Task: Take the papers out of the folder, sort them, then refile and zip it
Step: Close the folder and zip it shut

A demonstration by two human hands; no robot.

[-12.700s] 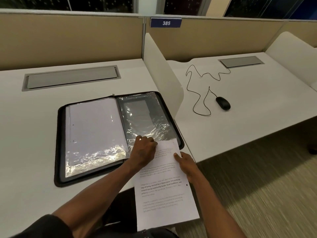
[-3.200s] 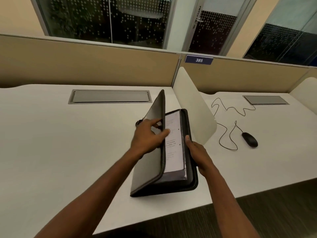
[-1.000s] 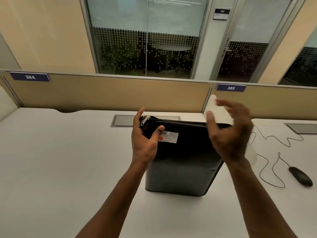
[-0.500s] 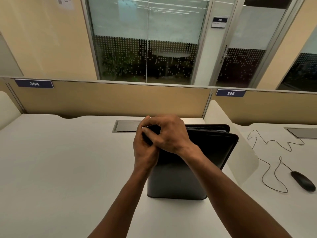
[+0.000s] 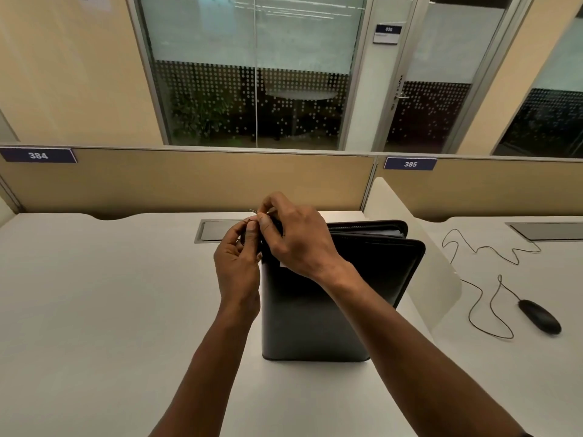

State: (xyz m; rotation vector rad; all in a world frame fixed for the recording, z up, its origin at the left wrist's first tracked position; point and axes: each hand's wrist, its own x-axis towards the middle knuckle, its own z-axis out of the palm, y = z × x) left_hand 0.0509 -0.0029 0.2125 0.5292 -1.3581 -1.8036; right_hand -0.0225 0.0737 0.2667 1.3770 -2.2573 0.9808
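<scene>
Long white desk [image 5: 94, 310] backed by tan partitions, glass office walls behind. On it, 1 black leather zip folder [image 5: 315, 316] standing upright, top edge gaping; 1 black corded mouse [image 5: 540, 316] well right. 2 hands: left hand [image 5: 238, 266] gripping folder's top-left corner, right hand [image 5: 295, 238] pinching there. Zip pull mostly hidden by fingers.

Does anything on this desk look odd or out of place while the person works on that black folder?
Only slightly. The black folder stands upright on the white desk, its right side gaping, not yet zipped. Both hands, left hand and right hand, pinch at its top left corner. The computer mouse lies with its cable in loose loops.
</scene>
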